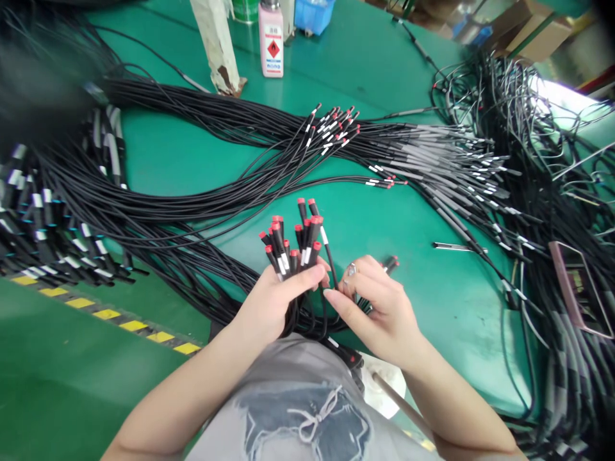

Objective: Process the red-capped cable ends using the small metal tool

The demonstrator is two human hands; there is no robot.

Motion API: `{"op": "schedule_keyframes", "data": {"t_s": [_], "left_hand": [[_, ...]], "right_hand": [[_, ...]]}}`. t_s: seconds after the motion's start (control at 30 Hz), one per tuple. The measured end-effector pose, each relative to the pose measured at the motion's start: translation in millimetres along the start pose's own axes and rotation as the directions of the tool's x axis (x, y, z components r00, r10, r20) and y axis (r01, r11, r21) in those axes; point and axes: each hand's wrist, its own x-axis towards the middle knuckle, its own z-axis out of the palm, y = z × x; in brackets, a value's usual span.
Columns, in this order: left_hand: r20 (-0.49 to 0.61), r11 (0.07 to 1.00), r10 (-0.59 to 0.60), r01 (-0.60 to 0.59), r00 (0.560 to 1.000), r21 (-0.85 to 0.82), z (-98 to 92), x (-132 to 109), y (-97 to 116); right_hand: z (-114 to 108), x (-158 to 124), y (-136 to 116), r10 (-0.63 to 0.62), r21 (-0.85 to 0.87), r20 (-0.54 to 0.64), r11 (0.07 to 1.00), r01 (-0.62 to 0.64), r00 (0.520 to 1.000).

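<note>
In the head view my left hand (283, 294) is closed around a bunch of black cables (277, 243) whose ends carry red caps and white labels. The capped ends point up and away from me. Just to the right, my right hand (377, 304), with a ring on one finger, pinches a single black cable (329, 256) with a white label close to the bunch. A few more red-capped ends (391, 262) show behind my right hand's knuckles. The lower lengths of the held cables run down toward my lap and are partly hidden by my hands.
Long bundles of black cable (192, 195) cross the green table (269, 163). More cables with grey sleeves (432, 153) lie right, near a phone (579, 288) and a slim metallic tool (456, 247). A pink bottle (271, 41) stands at the back beside a worn post (216, 45).
</note>
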Motion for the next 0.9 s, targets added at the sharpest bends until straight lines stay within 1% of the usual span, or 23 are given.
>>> {"op": "schedule_keyframes", "data": {"t_s": [0.1,0.17,0.2,0.3,0.4,0.5,0.57,0.6,0.63,0.67,0.73,0.8,0.9], "left_hand": [[-0.048,0.992,0.001,-0.007,0.999,-0.126,1.2,1.7,3.6],[-0.048,0.981,-0.006,-0.003,0.999,-0.194,2.2,1.6,6.5],[-0.042,0.981,0.003,-0.011,0.999,-0.195,2.5,1.0,7.7],[-0.021,0.991,0.032,-0.034,0.999,-0.13,2.7,-1.8,9.4],[0.007,0.997,0.013,-0.012,1.0,-0.078,2.2,-3.9,9.4],[0.013,0.997,0.005,-0.004,1.0,-0.081,1.9,-5.1,9.7],[0.005,0.997,0.004,-0.003,1.0,-0.083,1.9,-6.2,10.2],[0.008,0.997,0.001,0.0,1.0,-0.077,1.8,-6.9,10.5],[0.017,0.998,-0.004,0.005,1.0,-0.069,1.7,-7.8,10.7],[0.032,0.998,-0.009,0.011,0.999,-0.06,1.6,-8.8,10.8],[0.068,0.999,-0.02,0.024,0.997,-0.048,1.2,-10.6,10.9],[0.094,0.999,-0.033,0.037,0.995,-0.04,0.9,-11.5,10.5],[0.114,0.999,-0.041,0.043,0.993,-0.021,0.9,-11.2,9.2]], "right_hand": [[-2.4,-0.6,-2.3,-0.018,-0.001,0.024,1.0,0.018,1.0],[-3.9,-0.6,-4.2,-0.033,0.01,0.071,0.999,0.032,0.997],[-4.4,-0.6,-5.0,-0.039,0.014,0.096,0.999,0.038,0.995],[-4.8,-1.0,-7.3,-0.049,0.025,0.17,0.999,0.046,0.984],[-5.4,-1.8,-8.2,-0.051,0.041,0.229,0.998,0.043,0.972],[-8.4,-1.3,-6.9,-0.043,0.061,0.279,0.998,0.027,0.959],[-11.4,-0.7,-5.0,-0.014,0.085,0.285,0.996,-0.01,0.959],[-12.8,-0.6,-4.0,0.019,0.093,0.254,0.995,-0.043,0.967],[-13.6,-0.7,-3.2,0.062,0.107,0.192,0.991,-0.084,0.979],[-13.7,-1.2,-2.6,0.107,0.137,0.107,0.983,-0.122,0.988],[-11.6,-2.8,-2.2,0.176,0.242,-0.072,0.958,-0.154,0.982],[-7.0,-4.7,-2.9,0.175,0.334,-0.213,0.938,-0.097,0.961],[0.5,-7.0,-3.5,0.1,0.346,-0.344,0.938,0.027,0.934]]}}
